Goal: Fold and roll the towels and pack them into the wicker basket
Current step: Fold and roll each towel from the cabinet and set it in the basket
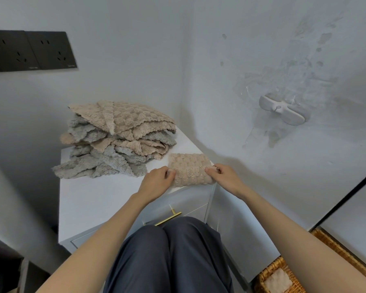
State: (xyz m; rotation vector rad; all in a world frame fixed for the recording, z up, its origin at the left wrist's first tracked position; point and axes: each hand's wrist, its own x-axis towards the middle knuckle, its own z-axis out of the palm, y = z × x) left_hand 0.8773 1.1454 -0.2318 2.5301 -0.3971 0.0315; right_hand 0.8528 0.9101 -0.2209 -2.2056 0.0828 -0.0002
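Note:
A folded beige towel lies at the right front corner of the white cabinet top, its near end curled into a roll. My left hand grips the roll's left end, thumb on top. My right hand grips the right end the same way. Behind and to the left sits a loose pile of beige and grey towels. The wicker basket stands on the floor at the lower right, partly hidden by my right forearm, with a pale rolled towel inside.
The cabinet stands in a corner between two white walls. A brass drawer handle sticks out of its front just above my knees. A white holder is fixed to the right wall. Black sockets sit high on the left wall.

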